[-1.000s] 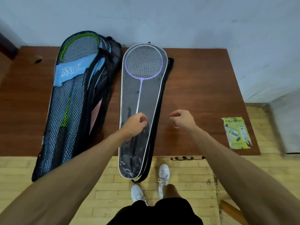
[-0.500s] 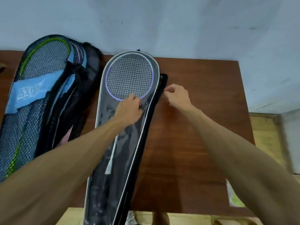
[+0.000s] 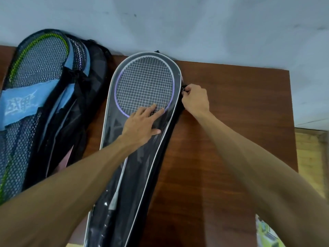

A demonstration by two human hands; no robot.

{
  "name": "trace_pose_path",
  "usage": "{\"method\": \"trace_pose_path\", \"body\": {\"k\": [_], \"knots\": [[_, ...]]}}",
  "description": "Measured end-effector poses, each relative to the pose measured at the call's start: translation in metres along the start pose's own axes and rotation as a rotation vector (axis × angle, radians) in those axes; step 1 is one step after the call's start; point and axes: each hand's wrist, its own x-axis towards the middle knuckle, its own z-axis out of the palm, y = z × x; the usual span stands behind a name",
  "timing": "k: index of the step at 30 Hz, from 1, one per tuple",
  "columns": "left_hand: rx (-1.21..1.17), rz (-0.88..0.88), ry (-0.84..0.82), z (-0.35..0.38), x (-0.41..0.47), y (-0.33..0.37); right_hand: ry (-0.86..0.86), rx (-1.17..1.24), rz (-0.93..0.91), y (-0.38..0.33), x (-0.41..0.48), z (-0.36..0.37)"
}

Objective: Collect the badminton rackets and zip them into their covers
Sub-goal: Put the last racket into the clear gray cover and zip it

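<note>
At far left the mesh cover (image 3: 35, 104) lies on the table (image 3: 231, 139). At centre my left hand (image 3: 140, 125), fingers spread, presses flat on the clear cover (image 3: 138, 175) over the purple racket (image 3: 144, 82). It looks light, soft and slippery, so I pin it. Just right, my right hand (image 3: 195, 100) pinches the zip pull (image 3: 183, 88), the best place to grip.

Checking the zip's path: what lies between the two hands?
Head view: the cover's white-piped edge and the purple racket's rim lie between left hand and right hand.
</note>
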Motion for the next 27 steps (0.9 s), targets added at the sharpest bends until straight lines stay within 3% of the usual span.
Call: {"method": "trace_pose_path", "body": {"k": [8,14,23,27], "knots": [[0.003,0.023,0.014,0.001,0.0,-0.003,-0.063,-0.268,-0.268,0.009,-0.028,-0.004],[0.011,0.009,0.029,0.001,-0.001,-0.001,-0.133,-0.322,-0.451,0.023,-0.071,0.004],[0.05,0.005,0.047,0.002,-0.004,0.002,-0.139,-0.408,-0.479,0.026,-0.117,0.021],[0.081,0.026,0.045,0.007,-0.003,-0.002,-0.313,-0.354,-0.481,0.03,-0.146,0.031]]}}
